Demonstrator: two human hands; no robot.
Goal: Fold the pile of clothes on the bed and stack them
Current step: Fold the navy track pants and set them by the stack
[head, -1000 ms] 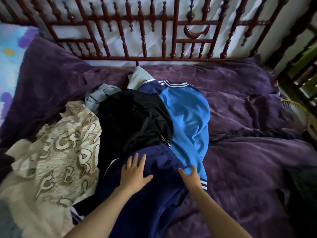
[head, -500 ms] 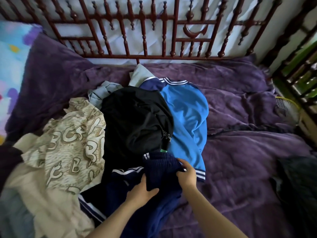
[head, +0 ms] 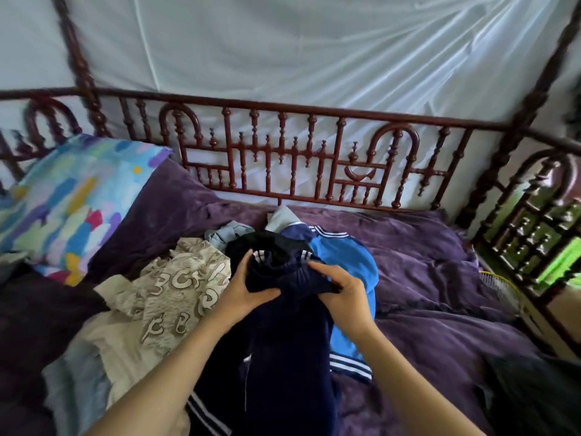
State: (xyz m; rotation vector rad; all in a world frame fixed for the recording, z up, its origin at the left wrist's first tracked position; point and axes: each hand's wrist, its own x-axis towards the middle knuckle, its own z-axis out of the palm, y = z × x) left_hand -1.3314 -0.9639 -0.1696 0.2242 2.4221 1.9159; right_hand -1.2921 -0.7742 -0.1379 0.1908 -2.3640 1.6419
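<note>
Can't really make out the black garment (head: 261, 243), it's mostly buried behind the bunched-up navy garment (head: 283, 357), which itself runs off the bottom edge. The blue jacket (head: 349, 259) is half covered too. The dark heap (head: 534, 394) bottom right is cut off and too murky to identify. The pillow (head: 72, 199) is clipped at the left edge.

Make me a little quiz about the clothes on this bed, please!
1. True or false: the left hand and the right hand both grip the navy garment.
2. What lies just to the left of that garment? A) beige patterned cloth B) red towel C) yellow hat
3. Fill in the blank: the bed cover is coloured ____.

Key: 1 true; 2 A; 3 purple.
</note>
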